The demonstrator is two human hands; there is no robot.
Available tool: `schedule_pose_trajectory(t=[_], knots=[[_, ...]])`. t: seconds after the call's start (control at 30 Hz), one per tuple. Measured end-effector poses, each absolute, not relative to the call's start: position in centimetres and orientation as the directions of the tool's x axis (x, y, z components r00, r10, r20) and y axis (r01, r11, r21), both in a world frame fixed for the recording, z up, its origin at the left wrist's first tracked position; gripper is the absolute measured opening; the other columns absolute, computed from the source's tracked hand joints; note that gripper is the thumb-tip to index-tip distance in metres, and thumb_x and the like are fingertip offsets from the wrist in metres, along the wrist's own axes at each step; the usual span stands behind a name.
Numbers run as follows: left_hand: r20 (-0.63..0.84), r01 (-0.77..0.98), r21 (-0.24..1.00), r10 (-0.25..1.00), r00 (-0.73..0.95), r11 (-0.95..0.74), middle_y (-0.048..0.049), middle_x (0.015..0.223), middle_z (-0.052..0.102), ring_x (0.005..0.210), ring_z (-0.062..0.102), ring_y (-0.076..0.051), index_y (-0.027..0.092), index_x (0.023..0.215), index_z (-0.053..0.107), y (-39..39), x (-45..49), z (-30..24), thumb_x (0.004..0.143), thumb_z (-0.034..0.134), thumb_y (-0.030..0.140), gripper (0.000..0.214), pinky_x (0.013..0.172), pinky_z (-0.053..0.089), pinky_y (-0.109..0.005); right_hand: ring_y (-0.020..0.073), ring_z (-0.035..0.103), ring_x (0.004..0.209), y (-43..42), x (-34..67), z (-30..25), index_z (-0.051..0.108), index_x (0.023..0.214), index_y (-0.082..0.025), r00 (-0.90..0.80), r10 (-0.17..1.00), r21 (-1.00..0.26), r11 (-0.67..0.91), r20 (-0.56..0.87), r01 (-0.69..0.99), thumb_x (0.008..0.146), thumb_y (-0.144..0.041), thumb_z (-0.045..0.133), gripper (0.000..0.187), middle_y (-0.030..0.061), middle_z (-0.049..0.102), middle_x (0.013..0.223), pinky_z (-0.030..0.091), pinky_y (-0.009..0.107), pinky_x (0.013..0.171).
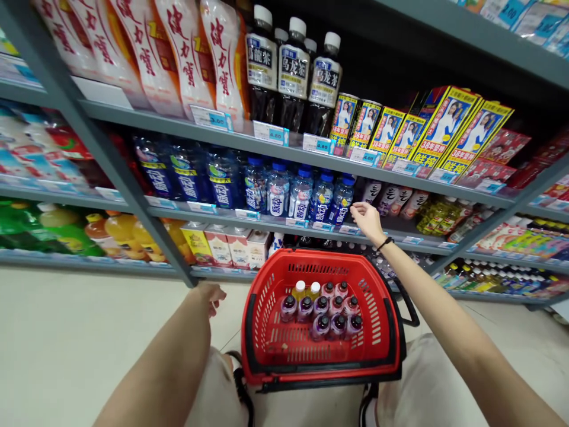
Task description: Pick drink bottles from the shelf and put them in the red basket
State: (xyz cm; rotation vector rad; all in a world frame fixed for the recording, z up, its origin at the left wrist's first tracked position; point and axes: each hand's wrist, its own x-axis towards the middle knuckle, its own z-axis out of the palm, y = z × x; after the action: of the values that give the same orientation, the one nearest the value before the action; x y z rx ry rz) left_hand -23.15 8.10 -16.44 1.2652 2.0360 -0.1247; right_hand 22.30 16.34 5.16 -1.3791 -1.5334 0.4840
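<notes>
At the middle shelf, the right hand (367, 220) is up with its fingers loosely bent and a little apart. It pinches nothing. The fingertips are just beside the rightmost blue-capped bottle (342, 198), though I cannot tell whether they touch it. That bottle is clear ribbed plastic with a blue-and-white wrap, and it ends a row of like bottles (288, 193) standing upright on the grey metal shelf (267, 220). Small paper price tags are clipped along the shelf's lip. A thin black band (384, 242) circles the bare wrist.

The left hand (212, 298) hangs lower, near the bottom shelf and well apart from the right. Its fingers are slack, slightly curled and empty. Its nearest things are the square cardboard cartons (237, 246) on the shelf behind it.

Between the two forearms a red basket (267, 314) sits on the floor. It is hard plastic with slotted lattice walls, a black rim and a black handle. Inside, small round-shouldered bottles (320, 308) stand packed together, most of them purple or pink with dark caps and two of them yellow.

Higher up there are tall dark tea bottles (293, 77) with white caps and glossy yellow boxes (444, 127) leaning in a row. The floor (66, 332) is pale, smooth tile.
</notes>
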Motion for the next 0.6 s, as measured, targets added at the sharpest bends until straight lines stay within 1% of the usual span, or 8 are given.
schedule_pose_trajectory(t=[0.07, 0.13, 0.23, 0.37, 0.5, 0.6], knots=[[-0.736, 0.794, 0.209, 0.627, -0.257, 0.571, -0.0031, 0.084, 0.066, 0.072, 0.064, -0.015, 0.01, 0.094, 0.064, 7.7, -23.8, -16.8, 0.099, 0.058, 0.043, 0.034, 0.066, 0.055, -0.03, 0.0199, 0.07, 0.088, 17.7, 21.7, 4.7, 0.064, 0.108, -0.016, 0.133, 0.912, -0.787, 0.254, 0.389, 0.562, 0.072, -0.036, 0.078, 0.044, 0.0101, 0.074, 0.1, 0.057, 0.032, 0.082], [-0.788, 0.782, 0.185, 0.565, -0.243, 0.595, -0.0032, 0.084, 0.066, 0.072, 0.064, -0.015, 0.01, 0.095, 0.064, 7.6, -24.2, -17.1, 0.101, 0.055, 0.045, 0.037, 0.065, 0.054, -0.028, 0.0213, 0.07, 0.096, 18.9, 21.0, 4.2, 0.062, 0.114, -0.016, 0.135, 0.917, -0.776, 0.231, 0.375, 0.587, 0.066, -0.033, 0.082, 0.055, 0.0109, 0.074, 0.109, 0.055, 0.034, 0.089], [-0.803, 0.773, 0.201, 0.553, -0.222, 0.602, -0.0035, 0.087, 0.066, 0.072, 0.063, -0.014, 0.01, 0.098, 0.063, 7.6, -24.2, -17.6, 0.102, 0.052, 0.049, 0.04, 0.065, 0.054, -0.027, 0.0236, 0.07, 0.1, 20.4, 20.0, 3.5, 0.062, 0.113, -0.018, 0.17, 0.919, -0.766, 0.182, 0.356, 0.617, 0.066, -0.033, 0.083, 0.054, 0.011, 0.073, 0.112, 0.055, 0.036, 0.091], [-0.814, 0.782, 0.197, 0.543, -0.205, 0.591, -0.0034, 0.086, 0.066, 0.072, 0.062, -0.014, 0.011, 0.095, 0.063, 7.6, -24.5, -18.1, 0.101, 0.052, 0.051, 0.042, 0.067, 0.053, -0.029, 0.0252, 0.071, 0.095, 21.9, 19.5, 3.2, 0.065, 0.104, -0.018, 0.217, 0.913, -0.763, 0.139, 0.345, 0.631, 0.063, -0.034, 0.083, 0.047, 0.0103, 0.075, 0.107, 0.055, 0.037, 0.088], [-0.832, 0.8, 0.155, 0.514, -0.211, 0.579, -0.0039, 0.085, 0.066, 0.073, 0.062, -0.015, 0.012, 0.092, 0.062, 7.5, -25.1, -18.2, 0.099, 0.055, 0.052, 0.041, 0.07, 0.052, -0.031, 0.0252, 0.072, 0.092, 22.2, 19.6, 3.1, 0.065, 0.102, -0.018, 0.264, 0.897, -0.785, 0.133, 0.355, 0.605, 0.059, -0.035, 0.086, 0.052, 0.0105, 0.075, 0.102, 0.056, 0.037, 0.084], [-0.831, 0.805, 0.137, 0.51, -0.223, 0.577, -0.0045, 0.088, 0.067, 0.075, 0.063, -0.016, 0.012, 0.095, 0.063, 7.4, -25.4, -18.1, 0.099, 0.056, 0.05, 0.039, 0.07, 0.053, -0.031, 0.0269, 0.071, 0.093, 20.9, 19.9, 2.5, 0.065, 0.102, -0.017, 0.303, 0.866, -0.802, 0.167, 0.397, 0.573, 0.056, -0.039, 0.088, 0.056, 0.0124, 0.075, 0.103, 0.055, 0.04, 0.088]])
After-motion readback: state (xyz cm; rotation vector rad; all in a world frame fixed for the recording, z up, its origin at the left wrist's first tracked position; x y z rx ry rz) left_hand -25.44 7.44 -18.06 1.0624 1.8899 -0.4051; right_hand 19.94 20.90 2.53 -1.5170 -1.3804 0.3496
